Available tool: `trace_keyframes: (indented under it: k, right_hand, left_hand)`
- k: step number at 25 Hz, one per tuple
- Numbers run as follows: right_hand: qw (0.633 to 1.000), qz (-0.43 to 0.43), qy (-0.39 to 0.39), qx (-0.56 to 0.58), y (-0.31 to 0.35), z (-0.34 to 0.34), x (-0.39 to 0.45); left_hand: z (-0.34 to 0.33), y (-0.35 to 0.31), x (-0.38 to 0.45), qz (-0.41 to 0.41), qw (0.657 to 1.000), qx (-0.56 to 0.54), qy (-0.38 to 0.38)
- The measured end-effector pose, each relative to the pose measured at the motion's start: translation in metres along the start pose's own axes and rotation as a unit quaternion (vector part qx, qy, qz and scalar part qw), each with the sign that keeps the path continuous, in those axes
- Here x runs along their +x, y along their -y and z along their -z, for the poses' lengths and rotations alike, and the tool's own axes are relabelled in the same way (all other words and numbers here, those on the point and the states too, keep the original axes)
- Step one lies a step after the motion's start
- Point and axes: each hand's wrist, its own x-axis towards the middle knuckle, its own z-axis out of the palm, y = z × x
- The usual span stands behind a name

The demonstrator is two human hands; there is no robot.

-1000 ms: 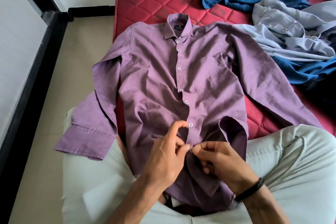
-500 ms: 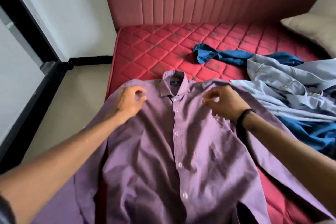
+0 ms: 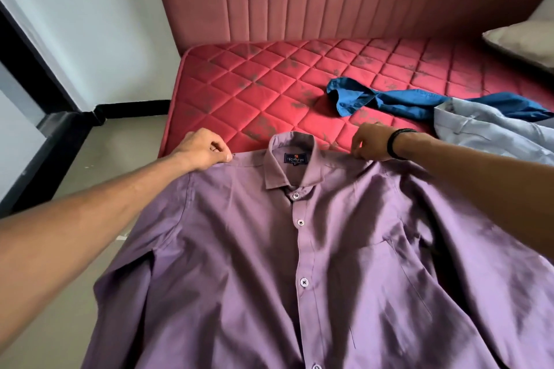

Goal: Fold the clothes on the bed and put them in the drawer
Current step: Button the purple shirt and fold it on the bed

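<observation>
— How far along was it?
— Barely. The purple shirt [image 3: 299, 249] filled the lower frame, buttoned but unfolded; the left hand [image 3: 204, 150] and right hand [image 3: 371, 142] each pinched a shoulder.
— And the rest?
— The blue garment [image 3: 419, 102] and pale shirt [image 3: 494, 132] lay crumpled at right. No drawer showed.

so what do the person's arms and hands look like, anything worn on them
Both forearms are bare, with no sleeves in view. The left hand wears nothing that shows: no ring, watch or band. The right hand has a thin black band round its wrist. No gloves on either.
</observation>
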Motion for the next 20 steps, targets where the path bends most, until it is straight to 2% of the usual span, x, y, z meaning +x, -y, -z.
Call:
trace_keyframes:
  k: [3,6,8,12,15,18,20]
  right_hand:
    - [0.996,-0.021,-0.060,0.059,-0.006,0.013,-0.018]
    - [0.975,-0.041,-0.176,0.126,-0.007,0.038,-0.049]
    - [0.961,-0.046,-0.240,0.128,-0.002,0.069,-0.078]
    - [0.940,0.048,-0.321,0.105,0.013,0.173,-0.176]
    - [0.938,0.103,-0.321,0.078,0.018,0.256,-0.262]
    - [0.913,0.103,-0.386,0.078,-0.003,0.339,-0.325]
    - [0.900,0.067,-0.416,0.110,-0.015,0.386,-0.356]
  left_hand:
    - [0.020,-0.008,-0.012,-0.032,0.996,0.001,-0.078]
    - [0.061,-0.027,-0.032,-0.122,0.981,0.017,-0.148]
    - [0.103,-0.048,-0.052,-0.160,0.974,0.018,-0.161]
    - [0.216,-0.100,-0.111,-0.194,0.968,0.052,-0.149]
    - [0.294,-0.138,-0.158,-0.207,0.952,0.097,-0.204]
    - [0.374,-0.181,-0.211,-0.232,0.920,0.109,-0.297]
    - [0.418,-0.212,-0.247,-0.245,0.911,0.106,-0.313]
